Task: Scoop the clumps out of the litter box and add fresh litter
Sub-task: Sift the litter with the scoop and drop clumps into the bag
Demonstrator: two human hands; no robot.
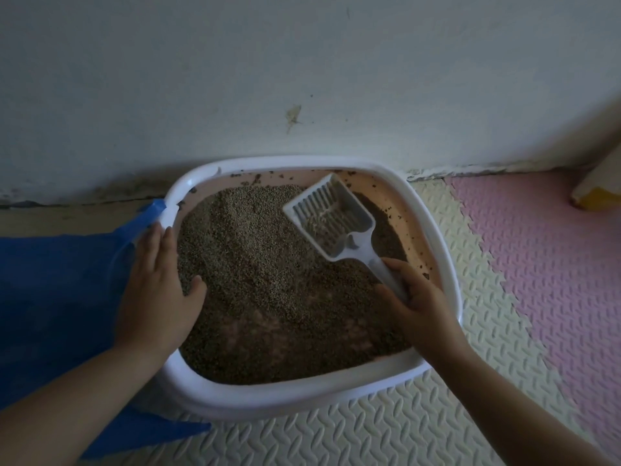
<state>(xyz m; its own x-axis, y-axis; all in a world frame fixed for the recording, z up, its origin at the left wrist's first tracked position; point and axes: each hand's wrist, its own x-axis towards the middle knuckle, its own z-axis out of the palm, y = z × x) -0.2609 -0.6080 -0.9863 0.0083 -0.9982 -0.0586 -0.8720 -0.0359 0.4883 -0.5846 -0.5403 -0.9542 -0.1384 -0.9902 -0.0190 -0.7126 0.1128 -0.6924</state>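
The litter box (268, 400) stood on the foam mat (336, 438), with its far side against the wall (302, 62). It was filled with grey-brown litter (255, 264), which lay higher at the far left and thinner in the near middle.

The right hand (420, 307) grasped the handle of the white scoop (331, 216). The long axis of the scoop ran from the near right, where the handle was, to the far left, where the slotted head pointed. The head was over the far right part of the box, and only a few grains were visible in it. A darker patch of litter lay just beside the head, on its right.

The left hand (158, 290) was released, with straight fingers laid flat on the left rim and the thumb touching the litter. Under it and further left lay a blue bag (60, 297), touching the rim.

In my judgement, the next move depended on this: the bag was on the opposite side from the scoop, so a loaded scoop would have to cross the whole box to the left
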